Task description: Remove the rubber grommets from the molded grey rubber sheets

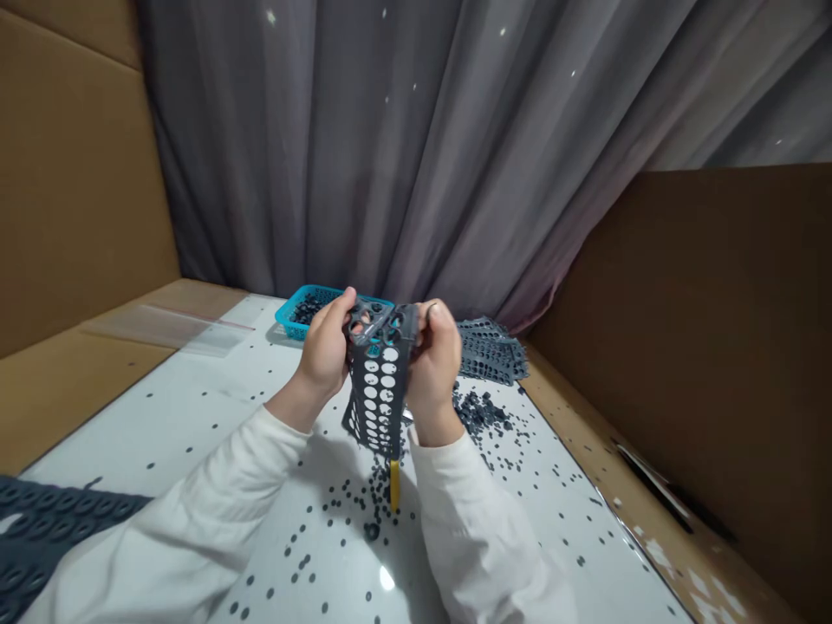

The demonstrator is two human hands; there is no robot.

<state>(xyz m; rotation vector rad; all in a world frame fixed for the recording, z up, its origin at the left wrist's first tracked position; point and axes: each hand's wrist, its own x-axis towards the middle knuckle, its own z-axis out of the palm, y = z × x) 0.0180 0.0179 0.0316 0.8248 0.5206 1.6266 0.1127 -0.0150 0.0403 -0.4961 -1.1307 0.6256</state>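
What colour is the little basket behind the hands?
The basket is bright turquoise blue, with a mesh-like wall; the head view shows it.

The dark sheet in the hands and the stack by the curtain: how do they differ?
The held sheet hangs upright between the left hand and right hand; the stacked sheets lie flat on the table. The held sheet's holes are punched through; the stacked sheets' holes cannot be made out. Both are dark grey.

1. Left of the blue basket (300, 310), the white table (195, 407) lies open, only scattered dots.
2. Right of the basket, stacked perforated sheets (489, 348) and a heap of punched pieces (482, 414) block passage.
3. Behind the basket, the curtain (403, 147) closes the way.
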